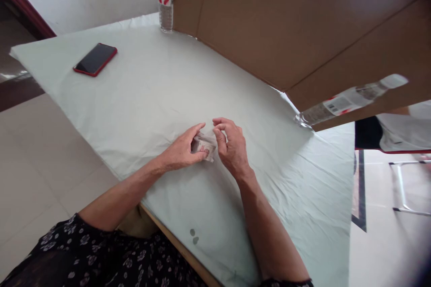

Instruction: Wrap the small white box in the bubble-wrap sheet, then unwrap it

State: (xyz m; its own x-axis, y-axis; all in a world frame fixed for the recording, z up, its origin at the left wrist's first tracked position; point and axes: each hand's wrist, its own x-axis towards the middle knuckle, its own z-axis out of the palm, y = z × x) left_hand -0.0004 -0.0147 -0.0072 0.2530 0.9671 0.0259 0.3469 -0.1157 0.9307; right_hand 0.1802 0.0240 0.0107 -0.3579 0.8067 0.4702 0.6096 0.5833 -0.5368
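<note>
Clear packet (208,146) sits in the left hand (180,151), fingers clamped on it, long axis unclear; right hand (235,149) hovers just right of it, fingertips slightly apart.

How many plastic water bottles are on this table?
2: one clear bottle with a red-and-white label stands at the far edge; another clear, white-capped bottle is at the right, by the brown cardboard.

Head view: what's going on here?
A person's left hand holds a small packet in clear wrapping over a cloth-covered table. The right hand is beside it, fingers bent; whether it grips the wrapping is unclear. A red-edged phone lies farther off, and two bottles stand by a brown panel.
</note>
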